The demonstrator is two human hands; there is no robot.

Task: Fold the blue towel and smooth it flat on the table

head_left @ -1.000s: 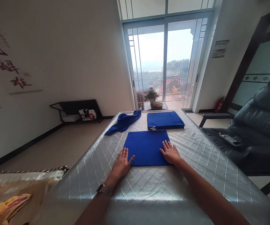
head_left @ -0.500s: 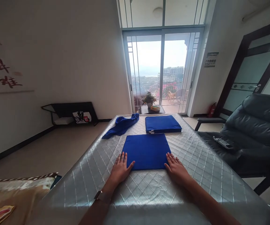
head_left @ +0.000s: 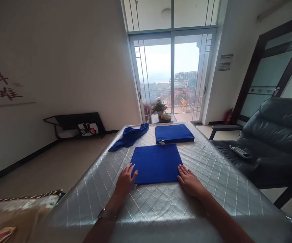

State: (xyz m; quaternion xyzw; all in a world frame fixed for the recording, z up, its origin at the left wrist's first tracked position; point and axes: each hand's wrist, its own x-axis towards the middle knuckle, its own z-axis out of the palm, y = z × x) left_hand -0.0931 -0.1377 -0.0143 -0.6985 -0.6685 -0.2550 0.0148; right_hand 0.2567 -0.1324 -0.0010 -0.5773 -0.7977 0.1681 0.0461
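A flat blue folded cloth [head_left: 157,164] lies on the silver quilted tabletop in front of me. At its left edge is my left hand [head_left: 126,178], fingers apart and thumb by the near left corner, where a small white tag peeks out. Along the right edge rests my right hand [head_left: 189,179], laid flat with fingers stretched out and their tips on the border. Neither hand grips anything. Just beyond sits a thicker stack of blue folded cloths [head_left: 174,132] with a white tag at its front. A crumpled blue cloth [head_left: 130,136] lies farther left.
The silver quilted cover [head_left: 211,179] spreads across the table. To the right stands a black leather armchair [head_left: 274,141] holding a white device [head_left: 240,152]. A potted plant [head_left: 159,107] is on a small table by the glass door. A patterned cloth surface [head_left: 21,209] is at lower left.
My left hand has drawn slightly left and lifted its thumb off the cloth's near corner, uncovering a white tag. The right hand stays at the right edge. The view has shifted slightly.
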